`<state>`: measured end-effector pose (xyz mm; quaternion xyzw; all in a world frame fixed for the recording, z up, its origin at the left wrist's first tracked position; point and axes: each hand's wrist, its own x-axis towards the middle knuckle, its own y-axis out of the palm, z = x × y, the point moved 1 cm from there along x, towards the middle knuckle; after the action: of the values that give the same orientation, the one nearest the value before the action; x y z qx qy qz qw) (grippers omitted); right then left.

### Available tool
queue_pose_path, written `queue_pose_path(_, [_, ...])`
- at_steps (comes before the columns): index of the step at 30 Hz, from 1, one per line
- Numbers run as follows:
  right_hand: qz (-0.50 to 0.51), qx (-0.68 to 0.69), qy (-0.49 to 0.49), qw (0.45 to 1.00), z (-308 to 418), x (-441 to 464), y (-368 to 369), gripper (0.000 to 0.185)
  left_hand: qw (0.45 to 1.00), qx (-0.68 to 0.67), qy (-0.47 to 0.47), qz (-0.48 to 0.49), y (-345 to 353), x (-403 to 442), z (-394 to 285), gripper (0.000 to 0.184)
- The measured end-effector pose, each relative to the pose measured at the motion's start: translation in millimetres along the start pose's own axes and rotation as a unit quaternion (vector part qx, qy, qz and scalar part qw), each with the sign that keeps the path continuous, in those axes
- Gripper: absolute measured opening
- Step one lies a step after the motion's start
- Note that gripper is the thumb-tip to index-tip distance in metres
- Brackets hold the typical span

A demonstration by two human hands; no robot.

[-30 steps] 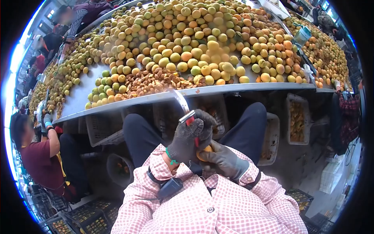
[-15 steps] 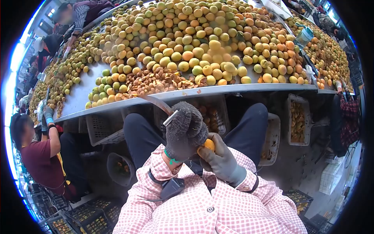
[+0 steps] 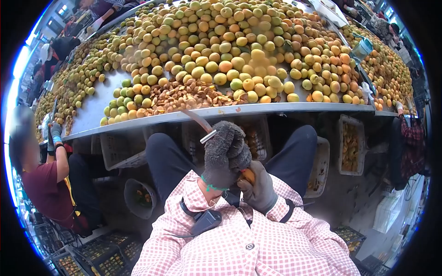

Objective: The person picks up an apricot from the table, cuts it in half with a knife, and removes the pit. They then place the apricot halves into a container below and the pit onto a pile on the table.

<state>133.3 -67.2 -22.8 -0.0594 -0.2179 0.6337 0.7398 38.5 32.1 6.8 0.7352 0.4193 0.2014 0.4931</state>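
My left hand [image 3: 224, 149], in a dark knitted glove with a green tie at the wrist, is closed around a curved metal tool [image 3: 200, 123]. The tool's thin strip points up and left toward the table edge, and a short metal cylinder crosses it beside my fingers. Its handle is mostly hidden. Pressed close on the right, my right hand [image 3: 260, 188], in a grey glove, grips an orange-yellow fruit [image 3: 248, 175] against the left glove. Beyond my hands, flattened brownish fruit pieces [image 3: 191, 95] lie near the table's front edge, beside whole yellow and green fruits [image 3: 225, 48].
The metal table edge [image 3: 258, 108] runs in front of my knees. Crates [image 3: 351, 145] and a bucket [image 3: 140, 198] stand below. A person in a maroon shirt [image 3: 48, 193] sits at the left; another in plaid [image 3: 413, 140] is at the right. A bottle [image 3: 361, 48] stands among fruit.
The tool has swung from pointing over the table's edge to a leftward slant. My left hand has turned and shifted slightly. The fruit in my right hand showed more half a second ago.
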Motion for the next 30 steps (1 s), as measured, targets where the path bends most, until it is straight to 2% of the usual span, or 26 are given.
queue_pose_path(4, [0.001, -0.019, -0.016, 1.0, -2.8, -2.3, 1.6, 0.06, 0.998, 0.018, -0.042, -0.053, 10.4, -1.2, -3.5, 0.02])
queue_pose_path(7, [-0.017, -0.047, -0.065, 0.997, -7.7, -3.2, 5.8, 0.063, 0.991, 0.055, -0.067, -0.103, 16.4, 4.1, -4.7, 0.021])
queue_pose_path(9, [-0.015, 0.106, 0.06, 0.992, -12.3, -8.5, 11.9, 0.056, 0.98, 0.074, -0.097, -0.157, 11.5, 12.6, -7.1, 0.023])
queue_pose_path(10, [-0.009, 0.107, 0.059, 0.992, -11.4, -9.2, 10.8, 0.056, 0.98, 0.072, -0.092, -0.159, 1.6, 16.2, -7.1, 0.023])
queue_pose_path(11, [0.033, 0.279, 0.204, 0.938, -4.7, -5.5, 7.3, 0.051, 0.974, 0.077, -0.129, -0.17, -9.1, 19.6, -5.5, 0.023])
queue_pose_path(12, [0.071, 0.435, 0.337, 0.832, 4.0, 0.1, 3.2, 0.045, 0.966, 0.083, -0.167, -0.177, -9.8, 22.3, -7.5, 0.023])
queue_pose_path(13, [0.072, 0.455, 0.414, 0.785, 14.0, 6.4, -3.2, 0.036, 0.961, 0.075, -0.167, -0.209, -6.2, 18.4, -4.9, 0.022])
queue_pose_path(14, [0.071, 0.456, 0.414, 0.785, 18.1, 10.3, -6.1, 0.036, 0.96, 0.076, -0.168, -0.209, -2.8, 13.8, -3.7, 0.022])
queue_pose_path(16, [0.099, 0.389, 0.476, 0.782, 22.8, 13.1, -10.4, 0.032, 0.972, 0.116, -0.124, -0.16, 1.8, 7.0, -1.2, 0.02])
queue_pose_path(18, [0.101, 0.372, 0.456, 0.802, 22.0, 10.3, -9.2, 0.031, 0.974, 0.125, -0.105, -0.155, 4.0, 3.3, 1.4, 0.019])
queue_pose_path(19, [0.048, 0.169, 0.221, 0.959, 11.3, 7.2, -3.7, 0.032, 0.978, 0.128, -0.065, -0.149, 5.5, 1.6, 2.3, 0.018])
queue_pose_path(20, [-0.01, -0.054, -0.042, 0.998, 11.5, 3.0, 0.1, 0.033, 0.981, 0.131, -0.026, -0.142, 6.8, 0.1, 2.3, 0.017])
queue_pose_path(21, [-0.01, 0.037, 0.065, 0.997, 9.5, -3.7, 1.1, 0.037, 0.981, 0.131, -0.026, -0.142, 8.5, -0.8, 2.4, 0.017])
queue_pose_path(22, [-0.011, 0.037, 0.065, 0.997, 8.4, -4.2, 3.7, 0.037, 0.982, 0.128, -0.009, -0.141, 10.7, -1.7, 1.9, 0.016])
queue_pose_path(24, [-0.101, 0.072, -0.027, 0.992, 7.6, -3.7, 9.1, 0.05, 0.982, 0.127, 0.008, -0.137, 18.0, -4.5, -2.3, 0.016])
queue_pose_path(25, [-0.102, 0.072, -0.027, 0.992, 2.8, -4.7, 8.4, 0.05, 0.989, 0.077, -0.022, -0.127, 23.4, -7.2, -5.8, 0.016])
queue_pose_path(27, [-0.018, 0.075, -0.003, 0.997, -5.9, -2.7, 5.6, 0.06, 0.992, 0.028, -0.049, -0.116, 26.8, -6.3, -8.1, 0.017])
queue_pose_path(28, [-0.018, 0.075, -0.003, 0.997, -8.7, -1.5, 3.3, 0.06, 0.989, 0.036, -0.042, -0.135, 24.3, -4.9, -6.7, 0.018])
queue_pose_path(30, [0.004, -0.038, -0.083, 0.996, -8.7, 8.3, -1.5, 0.065, 0.987, 0.044, -0.035, -0.153, 19.3, 0.4, -2.9, 0.02])
